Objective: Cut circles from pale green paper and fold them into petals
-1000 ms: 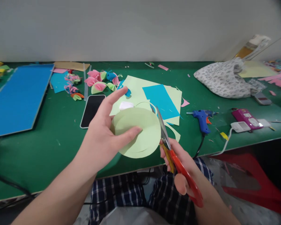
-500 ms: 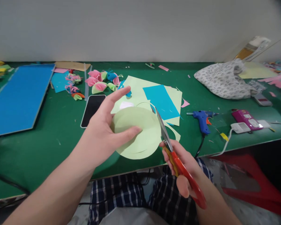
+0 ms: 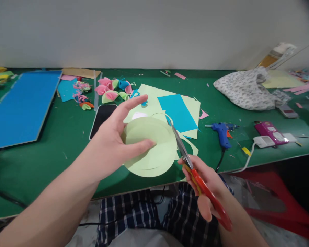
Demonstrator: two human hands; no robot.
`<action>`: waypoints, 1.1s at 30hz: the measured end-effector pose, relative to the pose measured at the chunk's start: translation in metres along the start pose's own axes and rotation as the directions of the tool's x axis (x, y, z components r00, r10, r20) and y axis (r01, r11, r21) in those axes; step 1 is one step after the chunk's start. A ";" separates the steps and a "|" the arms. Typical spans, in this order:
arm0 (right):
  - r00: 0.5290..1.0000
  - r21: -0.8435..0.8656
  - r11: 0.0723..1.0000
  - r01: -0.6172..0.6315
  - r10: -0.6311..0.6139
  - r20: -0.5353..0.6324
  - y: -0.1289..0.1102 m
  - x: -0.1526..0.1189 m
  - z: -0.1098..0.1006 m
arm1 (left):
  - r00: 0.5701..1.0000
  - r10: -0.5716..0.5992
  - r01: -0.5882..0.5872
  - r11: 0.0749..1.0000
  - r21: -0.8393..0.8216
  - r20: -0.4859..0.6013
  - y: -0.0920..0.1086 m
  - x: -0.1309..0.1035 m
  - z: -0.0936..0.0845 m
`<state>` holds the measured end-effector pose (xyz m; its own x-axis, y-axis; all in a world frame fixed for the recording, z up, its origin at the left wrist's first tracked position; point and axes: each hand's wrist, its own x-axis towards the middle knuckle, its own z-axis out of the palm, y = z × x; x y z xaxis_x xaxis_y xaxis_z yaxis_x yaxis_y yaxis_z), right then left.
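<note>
My left hand [image 3: 115,144] grips a round piece of pale green paper [image 3: 159,151] at its left side, thumb on top and the index finger stretched out beyond it. A curved slit shows near the disc's lower edge. Red-handled scissors [image 3: 195,171] are in my right hand [image 3: 206,181], their blades pointing up and left along the disc's right edge. A thin green offcut ring [image 3: 192,144] lies behind the blades. Beyond the disc, a blue paper sheet [image 3: 179,111] rests on a larger pale green sheet [image 3: 150,91].
On the green table [image 3: 67,164] are a blue board [image 3: 23,106], a phone [image 3: 101,116], paper petals [image 3: 109,89], a blue glue gun [image 3: 223,133], a purple device [image 3: 269,132] with white cables, and a patterned cloth [image 3: 244,87]. A red stool [image 3: 262,181] stands lower right.
My right hand and the scissors have shifted slightly right and down, away from the disc's edge. The disc stays in my left hand, tilted a little differently.
</note>
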<state>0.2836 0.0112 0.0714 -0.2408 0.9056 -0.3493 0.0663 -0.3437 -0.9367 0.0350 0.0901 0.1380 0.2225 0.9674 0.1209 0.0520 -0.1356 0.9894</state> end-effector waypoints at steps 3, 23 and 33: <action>1.000 -0.015 1.000 -0.008 0.008 0.009 -0.002 -0.002 -0.003 | 0.999 -0.022 0.022 1.000 0.006 0.033 0.002 0.001 -0.001; 1.000 -0.082 0.997 0.017 -0.017 -0.007 0.000 -0.001 -0.010 | 0.990 -0.065 0.059 0.997 0.052 0.127 0.008 0.006 -0.009; 0.999 -0.082 0.997 0.002 0.001 0.038 0.004 0.009 -0.012 | 0.976 -0.070 0.071 0.997 0.004 0.206 0.006 0.008 -0.005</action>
<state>0.2936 0.0209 0.0643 -0.2772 0.8950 -0.3494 0.1455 -0.3203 -0.9361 0.0318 0.0987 0.1452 0.4137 0.9098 0.0323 0.0717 -0.0679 0.9951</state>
